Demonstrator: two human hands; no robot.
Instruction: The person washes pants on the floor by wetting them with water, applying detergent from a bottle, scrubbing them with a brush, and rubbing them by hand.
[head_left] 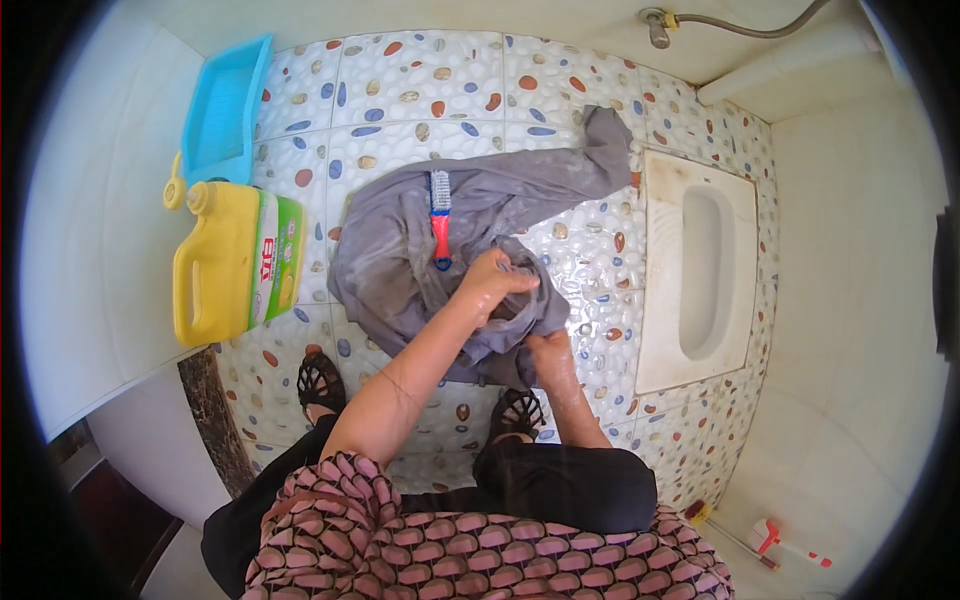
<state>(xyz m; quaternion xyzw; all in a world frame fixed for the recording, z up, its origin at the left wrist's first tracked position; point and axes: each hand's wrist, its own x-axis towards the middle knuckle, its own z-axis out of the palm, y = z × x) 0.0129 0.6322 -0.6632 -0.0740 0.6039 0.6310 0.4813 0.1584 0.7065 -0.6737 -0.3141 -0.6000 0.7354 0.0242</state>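
Note:
A large wet grey cloth (395, 240) lies bunched on the tiled floor in front of my feet, and one long narrow end of it stretches to the far right. My left hand (490, 285) is closed on a raised fold of the cloth. Just nearer and to the right, my right hand (548, 358) grips the cloth's lower edge; its fingertips are partly hidden by the fabric. A scrubbing brush (440, 222) with pale bristles and a red and blue handle rests on the cloth, beyond my left hand, touched by neither hand.
On the left stands a yellow jug (215, 265) with a green label, and behind it a light blue plastic basin (225, 110). A white squat toilet (655, 340) is set into the floor at right. A tap with a hose (657, 28) is on the far wall. The pebble-patterned floor looks wet.

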